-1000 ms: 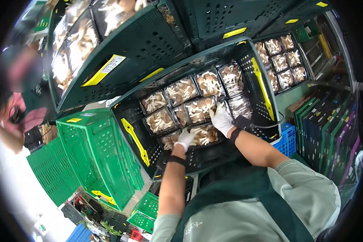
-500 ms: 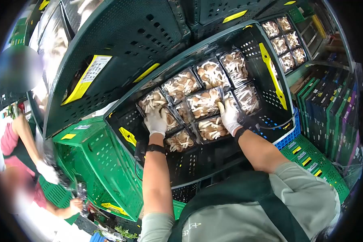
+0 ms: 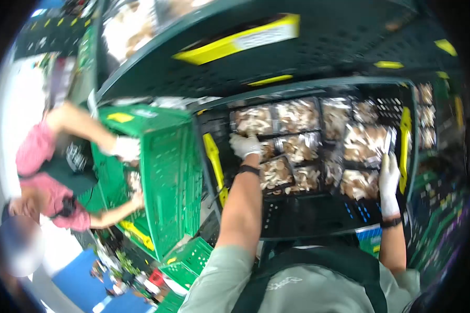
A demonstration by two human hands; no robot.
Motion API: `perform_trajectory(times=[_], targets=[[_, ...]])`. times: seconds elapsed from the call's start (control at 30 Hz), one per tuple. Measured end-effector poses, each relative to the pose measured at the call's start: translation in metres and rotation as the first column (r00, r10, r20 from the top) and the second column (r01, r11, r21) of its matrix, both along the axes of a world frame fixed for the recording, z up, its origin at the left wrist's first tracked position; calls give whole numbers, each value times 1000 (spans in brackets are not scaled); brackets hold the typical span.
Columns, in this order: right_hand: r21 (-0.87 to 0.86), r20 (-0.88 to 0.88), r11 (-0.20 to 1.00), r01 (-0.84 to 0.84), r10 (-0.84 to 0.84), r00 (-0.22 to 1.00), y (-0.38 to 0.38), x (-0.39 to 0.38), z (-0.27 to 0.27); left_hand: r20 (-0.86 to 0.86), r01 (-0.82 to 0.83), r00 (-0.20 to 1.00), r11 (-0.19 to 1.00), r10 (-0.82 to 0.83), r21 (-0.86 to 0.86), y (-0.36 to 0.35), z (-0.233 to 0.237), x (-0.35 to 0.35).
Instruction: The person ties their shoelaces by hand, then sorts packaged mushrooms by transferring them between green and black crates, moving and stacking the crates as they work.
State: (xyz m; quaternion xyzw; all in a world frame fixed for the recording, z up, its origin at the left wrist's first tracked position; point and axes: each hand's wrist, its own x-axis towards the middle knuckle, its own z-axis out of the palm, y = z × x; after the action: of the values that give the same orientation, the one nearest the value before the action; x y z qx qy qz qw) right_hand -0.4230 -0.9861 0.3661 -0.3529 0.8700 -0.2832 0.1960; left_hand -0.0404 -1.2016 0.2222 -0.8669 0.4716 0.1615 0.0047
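A black crate (image 3: 308,221) holds several film-wrapped trays of brown and white mushrooms. My left hand (image 3: 245,146), in a white glove, is at the crate's left side, on the lower edge of the upper left tray (image 3: 254,120); its fingers are blurred. At the right side, my gloved right hand (image 3: 389,180) has its fingers stretched up along the right edge of a tray (image 3: 367,143) that sits higher than its neighbours and looks slightly tilted. Whether the fingers grip this tray cannot be made out. Another tray (image 3: 359,184) lies just below it.
A co-worker's gloved hand (image 3: 126,148) and bare hand (image 3: 137,200) reach into a green crate (image 3: 167,177) on the left. Large dark crates (image 3: 339,41) with yellow clips stand behind. More mushroom trays (image 3: 427,116) are at the far right.
The view has swung, so the crate appears further right and more level. My right hand has moved to the crate's right side, and a raised tray is now there. The co-worker's hands have moved into the green crate.
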Motion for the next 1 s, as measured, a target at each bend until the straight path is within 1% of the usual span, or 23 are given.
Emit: perform_trajectory(times=[0.03,0.1,0.13,0.17,0.2,0.27,0.33,0.4,0.43,0.47,0.5,0.53,0.6,0.67,0.73,0.77,0.8,0.83,0.87,0.9,0.93,0.97,1.0], targets=[[43,100,998,47,-51,994,-5,8,14,123,-45,992,997,36,65,-5,16,-12],[-7,81,1000,1,-1,997,2,10,9,283,116,949,989,-139,97,3,17,-20],[19,69,999,-36,34,997,6,10,10,323,196,921,975,-220,105,8,14,-19],[-10,12,994,-105,105,994,11,9,8,291,227,925,970,-243,89,11,14,-15],[37,52,992,-117,115,992,10,10,16,256,269,926,961,-277,65,10,12,-13],[5,-137,971,-238,236,962,12,9,17,129,267,956,963,-262,-23,6,2,4],[80,-61,965,-249,254,965,1,14,37,-41,91,995,991,-95,-102,11,-8,2],[15,-99,956,-293,293,951,-8,12,40,-44,90,995,993,-94,-82,15,6,-1],[-57,-258,912,-405,379,889,-18,11,48,-76,102,991,988,-111,-119,15,16,-2],[-103,-411,850,-517,437,800,-26,11,60,-104,113,986,983,-129,-148,20,33,-5],[17,-124,892,-451,449,885,-39,11,85,-111,142,979,966,-169,-218,22,52,-9],[-51,-149,879,-475,464,873,-55,19,110,-106,212,955,887,-277,-410,27,72,-8],[-232,-237,812,-535,486,841,-89,29,151,-85,227,950,852,-300,-472,33,145,-7],[-305,-224,741,-598,554,801,-131,60,210,-132,127,940,682,-315,-721,49,233,9],[-483,-345,594,-643,546,763,-173,101,241,-233,-19,938,636,-255,-772,74,327,44],[-510,-325,562,-651,575,751,-191,136,266,-215,-59,959,610,-186,-790,89,366,69],[-535,-306,530,-657,604,736,-206,177,290,-68,16,990,583,-121,-812,103,399,101],[-515,-573,301,-803,577,583,-222,213,305,-61,-16,996,549,-64,-836,115,425,134],[-416,-791,71,-907,464,399,-236,250,318,67,64,998,532,-14,-844,124,445,171],[-263,-862,-13,-965,453,229,-246,291,334,157,125,987,542,13,-831,132,455,217],[-359,-789,2,-933,534,304,-251,340,341,249,188,968,556,36,-810,138,460,261],[-259,-863,-78,-963,467,194,-260,383,346,350,267,937,606,19,-749,140,465,301],[-252,-873,-217,-943,471,125,-275,420,342,444,340,896,647,-2,-683,137,464,335]])
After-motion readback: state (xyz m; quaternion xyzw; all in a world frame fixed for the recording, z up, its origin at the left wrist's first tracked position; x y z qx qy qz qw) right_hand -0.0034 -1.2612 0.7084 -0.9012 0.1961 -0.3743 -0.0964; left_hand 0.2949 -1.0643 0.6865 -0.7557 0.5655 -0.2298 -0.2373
